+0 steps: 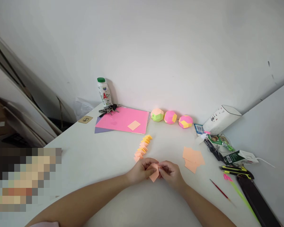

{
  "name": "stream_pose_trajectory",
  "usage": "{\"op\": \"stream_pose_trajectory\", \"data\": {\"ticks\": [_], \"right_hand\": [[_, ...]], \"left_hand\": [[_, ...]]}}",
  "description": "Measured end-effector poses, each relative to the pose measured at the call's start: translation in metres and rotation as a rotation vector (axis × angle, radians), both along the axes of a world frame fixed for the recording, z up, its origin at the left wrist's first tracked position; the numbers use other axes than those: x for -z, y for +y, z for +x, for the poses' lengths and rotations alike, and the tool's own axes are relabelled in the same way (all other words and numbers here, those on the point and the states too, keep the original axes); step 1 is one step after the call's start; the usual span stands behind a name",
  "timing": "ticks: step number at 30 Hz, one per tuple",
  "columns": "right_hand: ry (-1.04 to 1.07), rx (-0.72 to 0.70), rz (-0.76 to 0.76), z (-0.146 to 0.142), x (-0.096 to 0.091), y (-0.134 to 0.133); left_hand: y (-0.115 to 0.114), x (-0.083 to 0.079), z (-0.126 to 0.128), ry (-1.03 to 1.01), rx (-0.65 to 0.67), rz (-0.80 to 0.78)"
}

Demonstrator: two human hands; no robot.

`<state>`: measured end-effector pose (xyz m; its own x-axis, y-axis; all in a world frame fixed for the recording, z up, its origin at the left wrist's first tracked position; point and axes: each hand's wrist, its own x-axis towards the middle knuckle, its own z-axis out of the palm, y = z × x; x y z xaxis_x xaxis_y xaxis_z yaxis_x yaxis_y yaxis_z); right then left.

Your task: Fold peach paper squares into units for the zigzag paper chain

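Note:
My left hand (142, 170) and my right hand (170, 172) meet over the white table (90, 164), both pinching one small folded orange paper piece (154, 174) between their fingertips. Just beyond them a row of several folded orange and yellow paper units (143, 147) runs away from me. A loose pile of orange paper squares (193, 158) lies to the right of my right hand.
Against the wall sit three pink, yellow and green paper balls (170, 117), a pink notebook (123, 120) with an orange square on it, keys (109, 109) and a white bottle (104, 91). At right lie a white box (221, 119), a utility knife (236, 170), a red stick (219, 189) and small packets.

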<state>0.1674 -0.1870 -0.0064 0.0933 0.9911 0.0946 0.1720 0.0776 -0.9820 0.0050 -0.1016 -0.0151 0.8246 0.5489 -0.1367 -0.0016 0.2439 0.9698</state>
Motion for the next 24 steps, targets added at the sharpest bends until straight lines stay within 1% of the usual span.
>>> {"op": "stream_pose_trajectory", "data": {"ticks": [7,13,16,20,24], "right_hand": [[-0.052,0.023,0.014,-0.0014,0.0009,-0.0014],[-0.14,0.026,0.068,-0.002,-0.0007,-0.0029],[-0.2,0.038,0.083,-0.0043,-0.0021,-0.0023],[-0.328,0.079,0.158,-0.0073,-0.0022,-0.0012],[-0.424,0.096,0.258,-0.0083,-0.0031,-0.0011]], "left_hand": [[-0.0007,-0.0008,0.0018,-0.035,-0.029,-0.025],[0.0,0.0054,0.0035,-0.044,-0.103,0.011],[0.0002,0.0076,0.0041,-0.066,-0.112,0.007],[-0.0018,0.0065,0.0046,-0.045,-0.102,0.025],[-0.0039,0.0039,0.0047,0.018,-0.103,0.086]]}}
